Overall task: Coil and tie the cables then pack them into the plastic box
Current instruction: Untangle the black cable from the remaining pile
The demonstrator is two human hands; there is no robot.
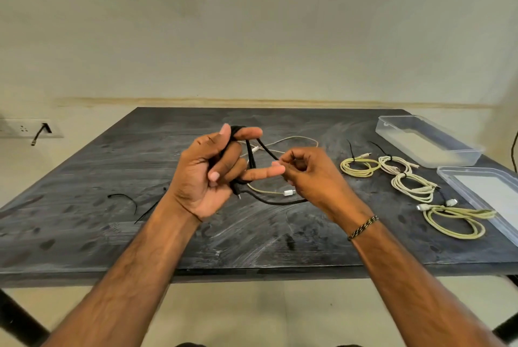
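Observation:
My left hand (208, 175) is raised over the middle of the dark table (84, 178), with a black cable (267, 152) looped round its fingers and held under the thumb. My right hand (305, 175) pinches a strand of that black cable just right of the left hand. A loose cream cable (291, 139) with a white plug lies on the table behind and below the hands. Several coiled and tied cables lie at the right: a yellow one (358, 167), two white ones (392, 164) (414, 187), and a yellow one nearest (457, 220). The clear plastic box (426, 140) stands at the far right.
The box's clear lid (482, 192) lies at the right edge, near the tied coils. Two black cable ties (126, 198) (148, 210) lie on the left part of the table. A wall socket (30, 128) with a plug sits at the far left.

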